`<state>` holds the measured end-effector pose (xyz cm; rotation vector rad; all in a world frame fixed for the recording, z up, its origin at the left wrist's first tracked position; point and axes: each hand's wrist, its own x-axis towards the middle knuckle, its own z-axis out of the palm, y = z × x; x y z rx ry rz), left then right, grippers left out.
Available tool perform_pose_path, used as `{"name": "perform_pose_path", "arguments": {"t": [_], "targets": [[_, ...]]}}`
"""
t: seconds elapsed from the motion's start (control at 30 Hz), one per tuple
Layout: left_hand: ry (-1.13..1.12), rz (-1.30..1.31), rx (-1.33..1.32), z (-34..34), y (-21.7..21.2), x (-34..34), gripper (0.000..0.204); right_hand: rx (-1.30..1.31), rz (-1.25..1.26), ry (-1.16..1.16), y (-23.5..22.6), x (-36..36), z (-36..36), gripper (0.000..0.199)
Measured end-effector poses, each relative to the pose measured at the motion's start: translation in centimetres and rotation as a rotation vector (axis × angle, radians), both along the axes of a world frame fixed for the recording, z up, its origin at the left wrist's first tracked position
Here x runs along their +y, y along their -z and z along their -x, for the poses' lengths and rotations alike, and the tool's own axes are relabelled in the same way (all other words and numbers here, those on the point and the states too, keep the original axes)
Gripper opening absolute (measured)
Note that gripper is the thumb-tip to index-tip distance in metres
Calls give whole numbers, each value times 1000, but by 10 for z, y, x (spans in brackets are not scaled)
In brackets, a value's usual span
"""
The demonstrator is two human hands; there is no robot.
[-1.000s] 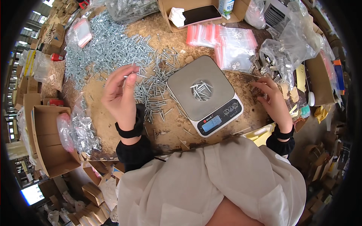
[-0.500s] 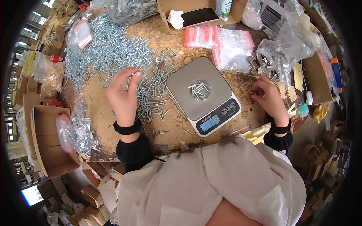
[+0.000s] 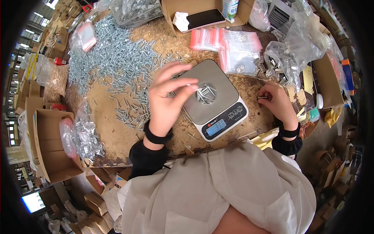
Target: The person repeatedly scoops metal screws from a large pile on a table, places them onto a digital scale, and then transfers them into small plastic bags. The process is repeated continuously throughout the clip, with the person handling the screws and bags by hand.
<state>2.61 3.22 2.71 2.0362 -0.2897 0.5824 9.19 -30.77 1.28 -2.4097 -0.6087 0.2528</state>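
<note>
My left hand [image 3: 165, 99] is above the left edge of a kitchen scale [image 3: 224, 97]. Thumb and forefinger pinch a silver screw [image 3: 190, 85]; the other fingers stretch out over the plate. A small pile of screws [image 3: 206, 94] lies in the plate's round centre, close to the thumb tip. On the table beyond the scale's right side, my right hand [image 3: 277, 102] is closed on a small dark metal piece [image 3: 263, 97], mostly covered by the fingers. Loose screws [image 3: 113, 50] form a large heap at the far left, trailing toward my left hand.
Clear zip bags with red edges [image 3: 239, 46] lie behind the scale. Metal brackets [image 3: 269, 68] sit near a crumpled plastic bag [image 3: 302, 37] at right. A phone [image 3: 204, 18] rests in a cardboard box [image 3: 171, 7] at the back. Another open carton [image 3: 50, 146] stands left.
My left hand has moved right with the screw, from beside the heap to over the scale's plate. The right hand has stayed nearly in place.
</note>
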Motion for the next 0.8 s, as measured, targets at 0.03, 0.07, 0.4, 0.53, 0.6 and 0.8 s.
{"name": "perform_pose_path", "arguments": {"t": [0.03,0.07,0.4,0.53,0.6,0.8], "targets": [[54,-45,7,-1,1,-4,22,2,3,-5,0,1,0,21],[60,-36,11,-3,2,-7,30,1,12,-3,0,-1,0,21],[-14,179,28,9,7,14,71,-50,-57,183,-5,-23,-10,15],[-35,112,-9,12,2,15,60,-187,52,173,-2,-29,-29,25],[-36,27,-25,14,-3,13,56,-447,66,77,17,-32,-43,23],[-32,-33,-42,12,-4,9,31,-316,261,176,16,-24,-47,23]]}}
